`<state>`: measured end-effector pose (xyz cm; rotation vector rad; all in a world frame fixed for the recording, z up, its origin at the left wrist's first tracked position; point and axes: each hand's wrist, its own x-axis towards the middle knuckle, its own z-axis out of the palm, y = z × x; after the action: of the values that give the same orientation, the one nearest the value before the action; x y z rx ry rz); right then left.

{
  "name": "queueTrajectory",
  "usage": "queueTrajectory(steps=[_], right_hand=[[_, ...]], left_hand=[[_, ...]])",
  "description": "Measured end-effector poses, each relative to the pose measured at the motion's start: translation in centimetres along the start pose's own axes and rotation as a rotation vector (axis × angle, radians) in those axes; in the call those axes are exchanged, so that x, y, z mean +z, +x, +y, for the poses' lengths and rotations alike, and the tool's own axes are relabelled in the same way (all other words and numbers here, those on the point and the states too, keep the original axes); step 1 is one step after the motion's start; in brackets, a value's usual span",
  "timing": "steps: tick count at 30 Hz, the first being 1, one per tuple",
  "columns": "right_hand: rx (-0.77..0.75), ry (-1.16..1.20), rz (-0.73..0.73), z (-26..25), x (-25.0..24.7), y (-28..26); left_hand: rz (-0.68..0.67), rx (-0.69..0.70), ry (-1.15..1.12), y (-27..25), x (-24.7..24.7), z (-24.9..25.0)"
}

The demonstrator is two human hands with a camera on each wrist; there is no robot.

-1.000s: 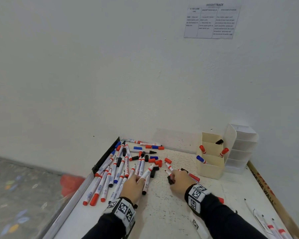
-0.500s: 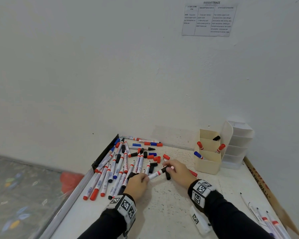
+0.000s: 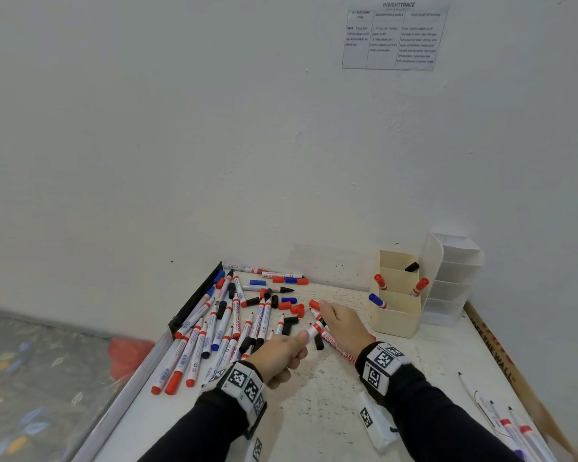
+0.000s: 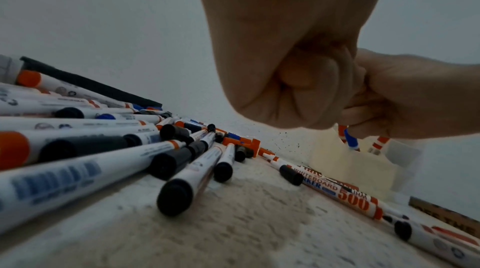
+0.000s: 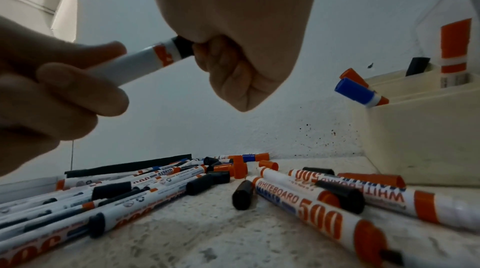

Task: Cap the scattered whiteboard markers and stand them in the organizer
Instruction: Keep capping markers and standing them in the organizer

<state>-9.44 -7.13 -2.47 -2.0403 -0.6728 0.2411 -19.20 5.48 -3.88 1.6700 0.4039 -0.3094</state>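
White speckled surface (image 3: pixel 314 411) set against a wall, scattered whiteboard markers (image 3: pixel 214 331) and loose caps (image 3: pixel 291 308) across its left and far side, cream organizer (image 3: pixel 396 315) at far right, white drawer unit (image 3: pixel 454 278) just beside it, more markers (image 3: pixel 518 431) at near right edge

The head view is evenly and softly lit, with only faint shadows on the pale worktop (image 3: pixel 317 388) and no glare. Its wide lens bends the edges, and the floor (image 3: pixel 30 378) at lower left is smeared. Both wrist views are dimmer and bluish-grey, the hands shaded on their undersides. In the left wrist view the nearest markers (image 4: pixel 64 174) are soft, and the organizer (image 4: pixel 348 161) is a pale blur.
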Motion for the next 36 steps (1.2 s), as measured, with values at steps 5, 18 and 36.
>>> queueTrajectory(steps=[5,18,36], right_hand=[[-0.060,-0.140,-0.064,-0.7,-3.0,1.0],[-0.099,-0.246,0.736,1.2,-14.8,6.8],[0.142,-0.779,0.486,4.2,-11.8,8.3]], left_hand=[[0.105,0.143,0.133,1.2,0.1,1.1],[0.507,-0.093,0.807,6.6,-1.9,-0.6],[0.494,-0.145,0.574,6.9,-2.3,0.1]])
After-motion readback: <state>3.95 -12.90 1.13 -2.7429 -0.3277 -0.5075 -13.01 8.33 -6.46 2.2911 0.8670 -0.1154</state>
